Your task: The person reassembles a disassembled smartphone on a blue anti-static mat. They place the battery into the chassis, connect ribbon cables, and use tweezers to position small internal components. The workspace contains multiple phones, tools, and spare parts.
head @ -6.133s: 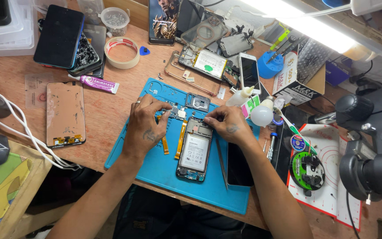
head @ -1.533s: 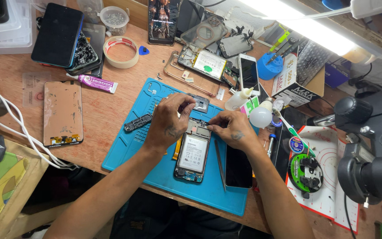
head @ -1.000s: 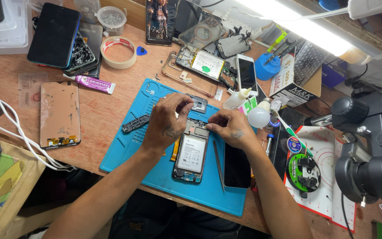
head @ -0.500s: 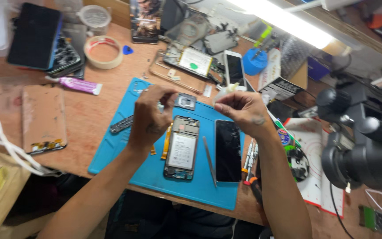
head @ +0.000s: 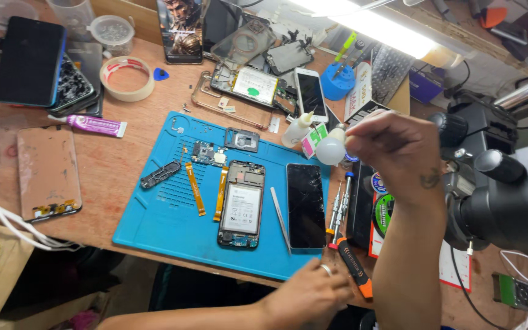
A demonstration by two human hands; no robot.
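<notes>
Opened phone (head: 241, 205), back off and battery bare, flat on the blue mat (head: 154, 235), up and left of the left hand (head: 313, 294), well below and left of the raised right hand (head: 392, 150). Untouched by either. Beside it, toward the right hand: slim tweezers (head: 280, 211), then a black cracked screen (head: 305, 205). On its far side, two orange flex cables (head: 195, 189).

Right hand lifted off the tabletop, fingertips pinched tight; too small to tell what, if anything, sits between them. White round-capped bottle (head: 330, 150) just left of that pinch. Left hand low at the mat's near edge, fingers loosely curled, grip impossible to read, orange-handled screwdriver (head: 354, 267) just beside it.

Looks like a pause mid-disassembly, with a tiny part or tool up for inspection. Any return to the phone calls for a fine, steady pinch and a clear path past the tweezers.
</notes>
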